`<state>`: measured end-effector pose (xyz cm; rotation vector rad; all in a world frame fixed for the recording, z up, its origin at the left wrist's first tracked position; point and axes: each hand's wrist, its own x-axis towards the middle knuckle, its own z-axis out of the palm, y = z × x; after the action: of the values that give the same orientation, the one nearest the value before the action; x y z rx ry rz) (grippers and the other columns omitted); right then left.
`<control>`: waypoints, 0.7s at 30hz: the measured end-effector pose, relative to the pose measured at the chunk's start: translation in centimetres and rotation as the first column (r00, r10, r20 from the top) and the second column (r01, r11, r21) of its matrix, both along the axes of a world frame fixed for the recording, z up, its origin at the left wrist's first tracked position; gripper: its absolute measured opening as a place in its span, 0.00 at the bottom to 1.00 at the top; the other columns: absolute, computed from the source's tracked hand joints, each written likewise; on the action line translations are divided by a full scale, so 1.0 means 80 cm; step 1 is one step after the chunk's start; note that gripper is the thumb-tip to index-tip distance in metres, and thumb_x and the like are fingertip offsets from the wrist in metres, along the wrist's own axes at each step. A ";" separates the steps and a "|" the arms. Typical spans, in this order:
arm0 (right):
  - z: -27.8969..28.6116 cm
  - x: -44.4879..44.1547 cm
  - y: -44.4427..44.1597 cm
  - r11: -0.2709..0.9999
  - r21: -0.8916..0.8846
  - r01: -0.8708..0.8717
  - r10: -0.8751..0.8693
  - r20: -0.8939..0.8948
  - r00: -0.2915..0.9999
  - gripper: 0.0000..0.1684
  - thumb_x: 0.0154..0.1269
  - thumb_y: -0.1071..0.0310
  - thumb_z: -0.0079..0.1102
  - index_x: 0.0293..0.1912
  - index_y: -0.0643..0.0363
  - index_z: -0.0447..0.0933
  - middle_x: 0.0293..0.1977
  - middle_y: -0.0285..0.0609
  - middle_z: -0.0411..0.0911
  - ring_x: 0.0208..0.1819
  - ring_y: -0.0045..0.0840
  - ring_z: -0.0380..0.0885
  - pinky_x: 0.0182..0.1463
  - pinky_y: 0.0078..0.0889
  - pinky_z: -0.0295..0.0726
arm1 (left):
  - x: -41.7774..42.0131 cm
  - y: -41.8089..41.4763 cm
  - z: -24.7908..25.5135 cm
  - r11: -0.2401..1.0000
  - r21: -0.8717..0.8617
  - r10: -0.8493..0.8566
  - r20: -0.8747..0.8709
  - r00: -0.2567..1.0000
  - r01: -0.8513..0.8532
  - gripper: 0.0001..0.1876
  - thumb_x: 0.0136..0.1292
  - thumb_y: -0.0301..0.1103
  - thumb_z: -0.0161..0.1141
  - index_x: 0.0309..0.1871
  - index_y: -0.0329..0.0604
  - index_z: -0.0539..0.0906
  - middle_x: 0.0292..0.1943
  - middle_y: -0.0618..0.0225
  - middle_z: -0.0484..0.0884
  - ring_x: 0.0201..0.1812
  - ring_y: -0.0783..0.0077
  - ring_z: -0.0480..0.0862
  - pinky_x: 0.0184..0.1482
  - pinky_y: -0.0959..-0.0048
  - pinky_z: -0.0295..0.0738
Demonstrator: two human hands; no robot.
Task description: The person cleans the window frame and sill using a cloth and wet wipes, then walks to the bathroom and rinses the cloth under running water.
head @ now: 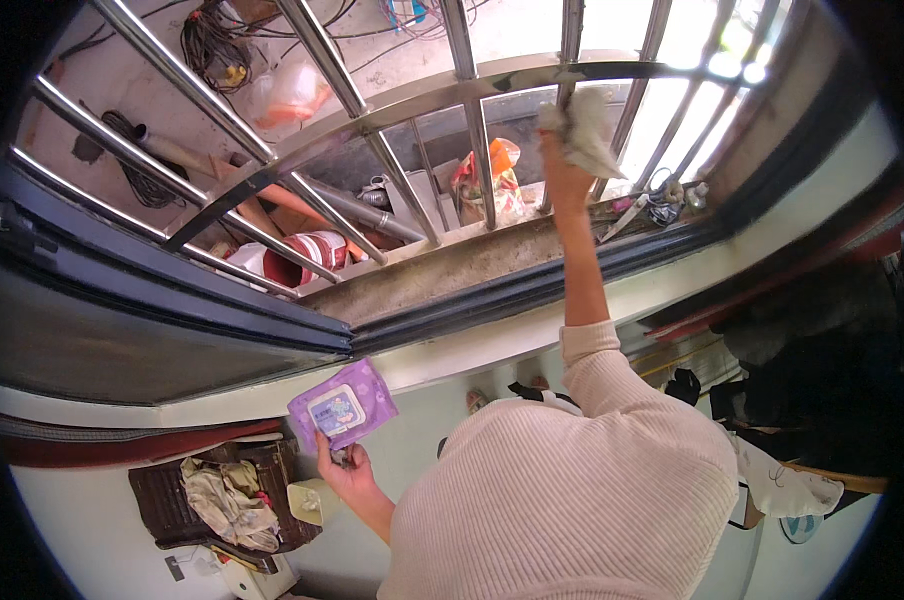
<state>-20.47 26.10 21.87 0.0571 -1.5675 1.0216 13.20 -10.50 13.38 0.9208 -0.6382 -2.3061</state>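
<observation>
My right hand (564,169) reaches out through the window opening and holds a white wipe (593,135) against an upright bar of the stainless-steel window grille (471,90), just below its crossbar. The wipe looks blurred and hides part of the bar. Nearer my body, my left hand (345,472) grips a purple pack of wet wipes (377,397) by its lower edge. The pack's pale lid (336,409) faces up and appears closed. A small greyish crumpled piece (339,456) shows at my left fingers.
Beyond the bars lie coiled cables (216,45), pipes (332,202), a red-and-white bucket (306,255) and a patterned plastic bag (489,184). Small items (669,202) crowd the sill's right end. A dark sliding window frame (197,300) borders the opening. Behind my left hand stands a wooden chair (156,502) bearing cloth.
</observation>
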 end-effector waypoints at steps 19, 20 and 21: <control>-0.050 0.085 0.087 0.951 -0.302 0.062 -0.038 0.085 0.996 0.28 0.55 0.64 0.64 0.54 0.64 0.69 0.45 0.48 0.74 0.47 0.37 0.74 0.53 0.39 0.70 | 0.010 0.004 0.023 0.972 -0.172 -0.160 0.023 0.987 0.161 0.07 0.62 0.36 0.60 0.38 0.45 0.79 0.20 0.74 0.74 0.12 0.81 0.61 0.10 0.81 0.52; 0.004 0.094 0.086 0.892 -0.440 -0.102 0.117 0.007 0.993 0.29 0.55 0.64 0.65 0.54 0.64 0.68 0.45 0.49 0.73 0.49 0.37 0.72 0.54 0.39 0.69 | 0.011 0.007 0.026 0.960 -0.238 -0.138 0.044 0.989 0.144 0.07 0.62 0.36 0.60 0.38 0.45 0.79 0.20 0.74 0.74 0.12 0.81 0.61 0.10 0.81 0.52; 0.056 0.104 0.084 0.792 -0.549 -0.267 0.259 -0.094 0.961 0.30 0.54 0.63 0.66 0.54 0.64 0.68 0.46 0.50 0.72 0.50 0.38 0.71 0.55 0.40 0.68 | 0.009 0.009 0.035 0.972 -0.174 -0.153 0.043 0.987 0.158 0.07 0.62 0.36 0.60 0.39 0.45 0.79 0.20 0.74 0.74 0.12 0.81 0.61 0.10 0.81 0.52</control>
<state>-12.12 32.81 26.32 -0.1271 -1.2098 1.6709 13.96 -9.76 16.21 0.8484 -0.9426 -2.3290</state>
